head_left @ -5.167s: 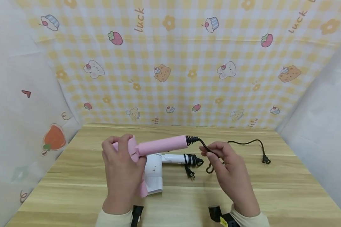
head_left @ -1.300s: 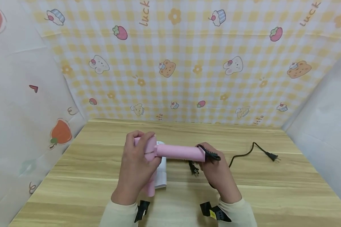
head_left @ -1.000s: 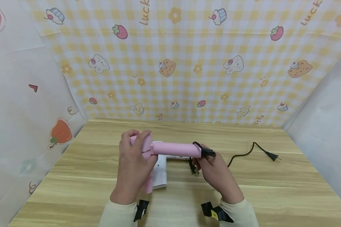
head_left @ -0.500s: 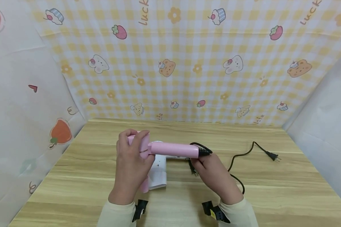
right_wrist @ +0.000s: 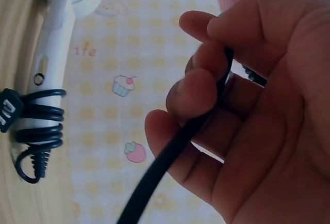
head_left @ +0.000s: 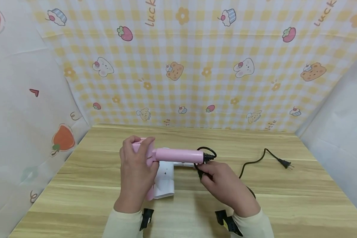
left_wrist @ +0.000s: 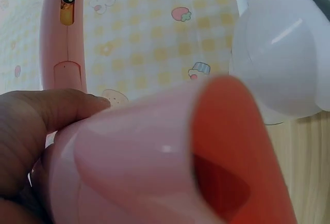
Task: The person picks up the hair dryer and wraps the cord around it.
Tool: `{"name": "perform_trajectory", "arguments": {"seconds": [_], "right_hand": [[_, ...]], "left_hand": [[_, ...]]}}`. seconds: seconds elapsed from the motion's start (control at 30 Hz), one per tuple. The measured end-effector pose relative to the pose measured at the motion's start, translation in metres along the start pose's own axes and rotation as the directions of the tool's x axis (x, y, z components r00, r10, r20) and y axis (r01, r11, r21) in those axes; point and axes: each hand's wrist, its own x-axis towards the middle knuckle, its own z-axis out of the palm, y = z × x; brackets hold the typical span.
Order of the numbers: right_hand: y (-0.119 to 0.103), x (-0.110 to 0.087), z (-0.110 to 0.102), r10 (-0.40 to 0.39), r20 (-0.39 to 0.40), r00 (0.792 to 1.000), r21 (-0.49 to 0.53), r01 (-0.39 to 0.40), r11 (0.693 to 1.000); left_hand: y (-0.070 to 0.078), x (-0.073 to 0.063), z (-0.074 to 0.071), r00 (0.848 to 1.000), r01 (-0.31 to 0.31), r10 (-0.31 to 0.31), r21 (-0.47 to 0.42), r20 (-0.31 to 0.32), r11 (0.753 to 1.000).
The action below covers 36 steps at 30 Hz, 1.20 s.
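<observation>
My left hand (head_left: 137,175) grips the head of a pink hair dryer (head_left: 178,155), its handle pointing right above the table. The left wrist view shows the dryer's nozzle (left_wrist: 144,146) with an orange-red inside, and my thumb lying against the pink body. Just below the handle's end, my right hand (head_left: 230,188) holds the dryer's black cord (right_wrist: 160,162) in curled fingers. A loop of that cord arches around the handle's end by the ribbed sleeve (head_left: 209,157). Behind the pink dryer lies a white hair dryer (head_left: 165,180), partly hidden.
On the wooden table (head_left: 285,205), the loose cord runs right to a black two-pin plug (head_left: 285,163). Black cord is wound round the white dryer's handle (right_wrist: 51,64). A checked cloth (head_left: 196,66) hangs at the back, with pale sheets at both sides.
The right hand came from farther along the cord to the handle's end, looped the cord there, and now sits lower beneath it. The pink dryer most recently shifted slightly left.
</observation>
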Motion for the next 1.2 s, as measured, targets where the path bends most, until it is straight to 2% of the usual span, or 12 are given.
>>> {"name": "perform_trajectory", "arguments": {"seconds": [0.37,0.73,1.07,1.2], "right_hand": [[-0.008,-0.004,-0.008,-0.014,-0.118,0.993,-0.059,0.007,0.998],[-0.005,-0.005,-0.009,-0.124,-0.277,0.953,-0.137,0.088,0.987],[-0.003,-0.007,-0.013,-0.049,-0.412,0.910,-0.178,-0.028,0.984],[-0.002,-0.007,-0.014,-0.019,-0.415,0.910,-0.110,-0.030,0.994]], "left_hand": [[-0.001,0.001,0.000,0.999,0.020,-0.022,0.054,0.040,0.998],[-0.002,0.002,-0.003,0.998,0.018,-0.022,0.061,0.065,0.998],[0.000,0.001,-0.002,0.998,-0.021,0.018,0.062,0.056,0.998],[0.000,0.002,-0.002,0.998,-0.031,0.028,0.055,0.054,0.998]]}}
